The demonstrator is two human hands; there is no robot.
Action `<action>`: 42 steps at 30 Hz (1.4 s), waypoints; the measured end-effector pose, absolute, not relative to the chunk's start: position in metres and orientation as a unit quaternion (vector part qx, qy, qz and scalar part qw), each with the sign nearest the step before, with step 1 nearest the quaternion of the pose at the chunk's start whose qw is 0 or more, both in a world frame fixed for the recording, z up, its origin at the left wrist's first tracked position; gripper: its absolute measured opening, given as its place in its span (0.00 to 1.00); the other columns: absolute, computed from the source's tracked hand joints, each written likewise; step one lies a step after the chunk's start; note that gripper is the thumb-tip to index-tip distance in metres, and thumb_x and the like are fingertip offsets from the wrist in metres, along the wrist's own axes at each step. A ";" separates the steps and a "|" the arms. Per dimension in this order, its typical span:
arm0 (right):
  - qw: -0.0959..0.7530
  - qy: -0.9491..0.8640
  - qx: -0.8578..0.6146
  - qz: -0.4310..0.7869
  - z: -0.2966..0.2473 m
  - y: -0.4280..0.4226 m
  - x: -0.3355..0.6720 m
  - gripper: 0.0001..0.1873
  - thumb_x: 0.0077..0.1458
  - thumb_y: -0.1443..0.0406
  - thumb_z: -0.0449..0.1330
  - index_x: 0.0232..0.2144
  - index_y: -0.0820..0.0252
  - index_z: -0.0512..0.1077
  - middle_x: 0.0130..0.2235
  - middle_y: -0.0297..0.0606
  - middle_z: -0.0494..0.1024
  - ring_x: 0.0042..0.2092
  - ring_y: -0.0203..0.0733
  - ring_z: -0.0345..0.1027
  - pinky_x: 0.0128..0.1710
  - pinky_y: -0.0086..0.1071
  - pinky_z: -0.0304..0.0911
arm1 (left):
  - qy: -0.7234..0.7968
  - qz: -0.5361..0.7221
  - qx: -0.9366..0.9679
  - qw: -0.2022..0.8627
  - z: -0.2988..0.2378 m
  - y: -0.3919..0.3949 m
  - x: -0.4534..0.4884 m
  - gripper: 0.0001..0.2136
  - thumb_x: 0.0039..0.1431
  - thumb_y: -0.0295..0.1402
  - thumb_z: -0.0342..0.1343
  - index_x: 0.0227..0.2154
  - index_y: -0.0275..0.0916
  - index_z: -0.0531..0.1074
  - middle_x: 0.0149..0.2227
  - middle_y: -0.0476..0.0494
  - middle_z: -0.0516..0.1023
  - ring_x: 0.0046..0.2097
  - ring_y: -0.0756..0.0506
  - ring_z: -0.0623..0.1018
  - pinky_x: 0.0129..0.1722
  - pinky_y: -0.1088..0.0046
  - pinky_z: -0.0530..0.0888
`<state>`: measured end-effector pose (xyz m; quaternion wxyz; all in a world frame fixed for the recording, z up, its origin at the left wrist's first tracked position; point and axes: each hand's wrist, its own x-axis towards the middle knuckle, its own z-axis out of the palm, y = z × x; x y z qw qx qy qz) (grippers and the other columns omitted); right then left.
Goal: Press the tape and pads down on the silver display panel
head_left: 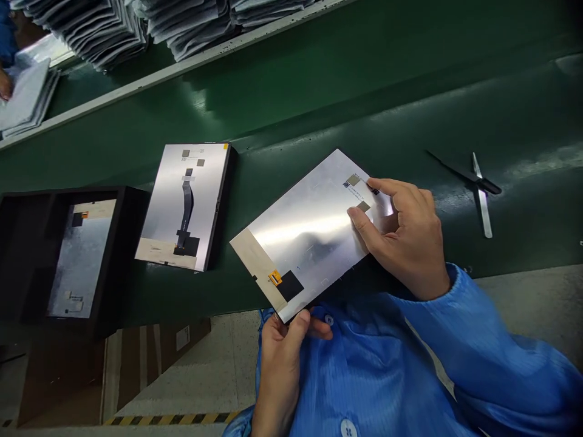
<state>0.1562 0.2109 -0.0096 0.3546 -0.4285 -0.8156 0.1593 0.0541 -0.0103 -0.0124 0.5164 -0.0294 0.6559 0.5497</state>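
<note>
I hold a flat silver display panel [310,233] tilted over the green conveyor belt [319,91]. My left hand [285,349] pinches its near corner, close to a small orange tab and a black patch. My right hand [403,233] grips the far end, thumb pressed on the metal back beside a small label and grey squares. Both arms wear blue sleeves.
A second panel [184,206] with a black flex cable lies on the belt to the left. A dark tray [127,255] at far left holds another panel. Tweezers [480,194] lie on the belt at right. Stacked grey sheets [104,30] sit beyond the far rail.
</note>
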 end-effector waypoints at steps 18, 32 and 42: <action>0.356 -0.812 -0.430 0.172 -0.010 0.211 0.157 0.21 0.60 0.56 0.65 0.54 0.54 0.74 0.54 0.43 0.80 0.55 0.58 0.73 0.54 0.55 0.68 | 0.664 0.545 -0.067 0.509 -0.010 -0.003 0.060 0.20 0.56 0.49 0.64 0.38 0.35 0.73 0.27 0.40 0.82 0.30 0.39 0.83 0.37 0.61 0.80; 0.383 -0.795 -0.433 0.185 -0.010 0.211 0.159 0.21 0.60 0.59 0.66 0.55 0.53 0.74 0.54 0.43 0.79 0.56 0.55 0.73 0.56 0.54 0.69 | 0.754 0.448 0.037 0.480 -0.017 -0.054 0.027 0.23 0.57 0.55 0.64 0.35 0.36 0.81 0.34 0.36 0.85 0.37 0.41 0.83 0.45 0.65 0.79; 0.418 -0.642 -0.486 0.421 0.008 0.172 0.196 0.08 0.62 0.61 0.66 0.40 0.59 0.79 0.29 0.36 0.79 0.29 0.36 0.74 0.30 0.29 0.72 | 0.653 0.513 -0.025 0.556 -0.022 -0.044 0.031 0.30 0.50 0.59 0.67 0.43 0.35 0.81 0.44 0.31 0.86 0.39 0.36 0.84 0.49 0.60 0.78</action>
